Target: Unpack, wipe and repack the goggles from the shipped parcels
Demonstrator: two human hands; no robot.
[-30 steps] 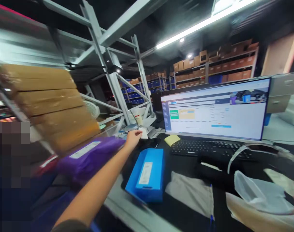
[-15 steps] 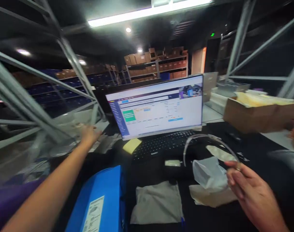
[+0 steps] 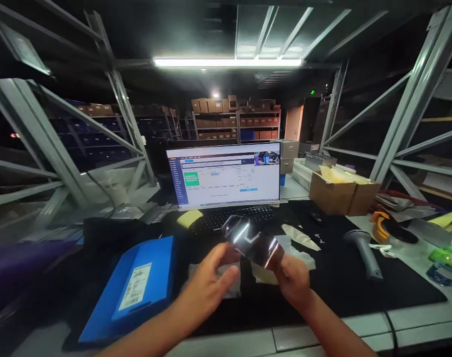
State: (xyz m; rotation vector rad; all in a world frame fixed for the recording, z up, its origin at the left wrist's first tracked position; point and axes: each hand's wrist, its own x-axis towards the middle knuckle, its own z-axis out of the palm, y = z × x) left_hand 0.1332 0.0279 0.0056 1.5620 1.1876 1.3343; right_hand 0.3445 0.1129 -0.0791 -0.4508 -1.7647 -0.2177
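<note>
A glossy, curved band (image 3: 268, 250), partly clear and partly dark with bright reflections, hangs in front of the keyboard; its exact kind I cannot tell. My right hand (image 3: 295, 280) is closed on its right end. My left hand (image 3: 211, 280) is beside its left part, thumb and fingers apart, fingertips close to the lower edge. Beneath the hands lie a grey cloth pouch (image 3: 231, 285) and a crumpled translucent wrapper (image 3: 306, 259), both partly hidden. To the left rests a blue box (image 3: 157, 275) with a white printed label (image 3: 136, 286).
A monitor (image 3: 226, 176) and black keyboard (image 3: 211, 221) stand ahead, with a yellow note pad (image 3: 189, 218) at the left. On the right are a barcode scanner (image 3: 365, 255), a mouse (image 3: 315, 217), an orange tape dispenser (image 3: 380, 228) and cardboard boxes (image 3: 330, 196).
My left hand has come back from the far left to the middle, beside the band. My right hand has brought the band inward and turned its broad face into view. The camera view has levelled.
</note>
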